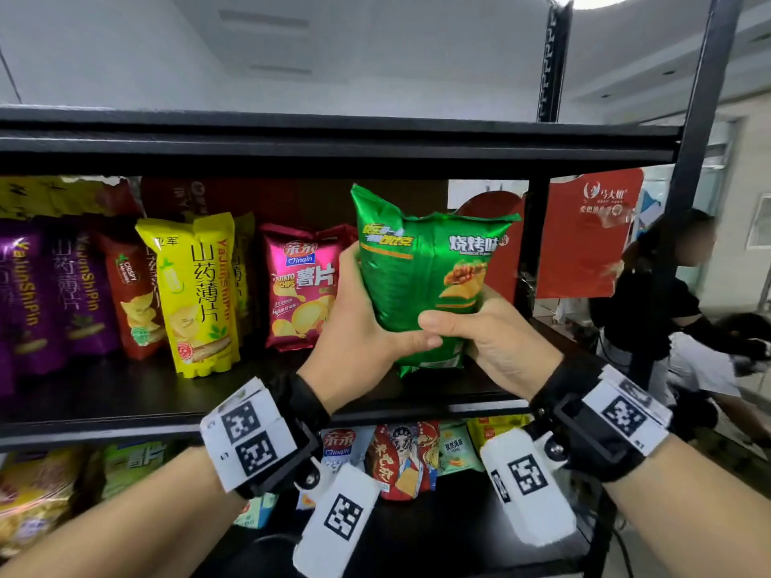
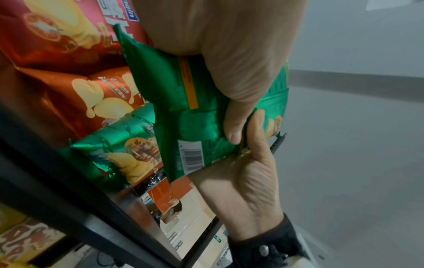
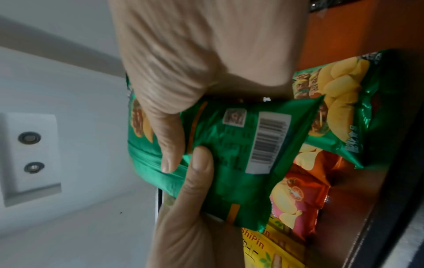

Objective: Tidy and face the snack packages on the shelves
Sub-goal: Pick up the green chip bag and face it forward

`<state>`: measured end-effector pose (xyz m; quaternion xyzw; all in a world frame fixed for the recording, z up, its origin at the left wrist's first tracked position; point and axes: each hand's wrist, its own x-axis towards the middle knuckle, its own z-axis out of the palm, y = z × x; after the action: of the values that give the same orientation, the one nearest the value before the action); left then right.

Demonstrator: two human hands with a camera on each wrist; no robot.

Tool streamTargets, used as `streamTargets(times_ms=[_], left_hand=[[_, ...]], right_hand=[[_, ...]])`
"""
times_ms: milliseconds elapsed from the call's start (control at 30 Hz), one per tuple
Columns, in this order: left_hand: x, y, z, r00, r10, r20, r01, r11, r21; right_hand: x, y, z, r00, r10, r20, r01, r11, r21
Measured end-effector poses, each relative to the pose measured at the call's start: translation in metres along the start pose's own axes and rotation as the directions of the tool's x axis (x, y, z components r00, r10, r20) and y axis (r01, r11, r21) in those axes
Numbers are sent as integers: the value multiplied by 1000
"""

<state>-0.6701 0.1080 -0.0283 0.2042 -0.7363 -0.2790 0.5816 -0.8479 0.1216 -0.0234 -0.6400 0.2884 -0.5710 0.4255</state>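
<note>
At the right end of the middle shelf [image 1: 125, 394], above its front edge, both hands hold a green chip bag [image 1: 421, 277] upright and clear of the board. The left hand [image 1: 359, 323] wraps the bag's lower left side; the right hand [image 1: 484, 340] grips its lower right corner, and the two thumbs meet on the panel turned toward the person. The wrist views show a barcode on that panel, so the bag appears to present its back seam outward and is judged not yet faced.

Along the same shelf toward its left end stand a pink potato chip bag [image 1: 302, 289], a yellow yam chip bag [image 1: 196, 294], a red crisp bag [image 1: 133, 302] and purple bags [image 1: 46, 294], upright and labels forward; this run looks largely in order. A second green bag [image 2: 119, 156] lies tilted behind the held one and likely needs standing up.

On the lower shelf [image 1: 438, 531], small packets [image 1: 400, 456] sit loosely grouped; their facing cannot be judged. Remaining work: turn and set down the held bag, then straighten the tilted one.
</note>
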Motion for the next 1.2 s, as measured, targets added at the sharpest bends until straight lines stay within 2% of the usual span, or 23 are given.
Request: streamTargets(times_ms=[200,267,367,433,500,600,700,800,900,1000,1100,1200], left_hand=[[-7,-6,-2,997,57,46,-60,996,65],[-8,-7,-2,996,91,-13,-89,990,107],[-6,-7,-3,970,173,-169,-122,953,277],[-4,-7,-2,969,190,-157,-119,919,376],[-1,-6,-2,984,133,-119,-75,913,401],[0,-3,-1,999,31,-22,-24,959,282],[0,1,7,994,-58,89,61,998,-31],[6,-1,12,990,-128,61,139,966,-218],[11,-5,8,993,-115,-14,106,955,-278],[14,-8,0,981,-167,-101,126,936,-329],[17,-10,-8,969,-228,-97,169,894,-415],[15,-7,-9,963,-265,-48,207,843,-496]], right_hand=[[1,7,-3,993,-115,8,115,989,-89],[3,7,-3,987,-150,-63,142,984,-111],[7,3,-1,963,-209,-171,192,975,-114],[7,0,3,959,-226,-173,186,958,-219],[5,0,6,965,-220,-144,177,948,-265],[2,2,7,973,-203,-109,168,950,-264],[-4,0,12,978,-201,-52,179,942,-285],[-11,0,18,979,-203,5,197,944,-266],[-17,-4,17,974,-226,-14,217,952,-214],[-15,-13,6,976,-213,-51,200,961,-192],[-7,-16,-5,981,-144,-130,124,981,-150],[3,-17,-6,994,-1,-106,-5,998,-55]])
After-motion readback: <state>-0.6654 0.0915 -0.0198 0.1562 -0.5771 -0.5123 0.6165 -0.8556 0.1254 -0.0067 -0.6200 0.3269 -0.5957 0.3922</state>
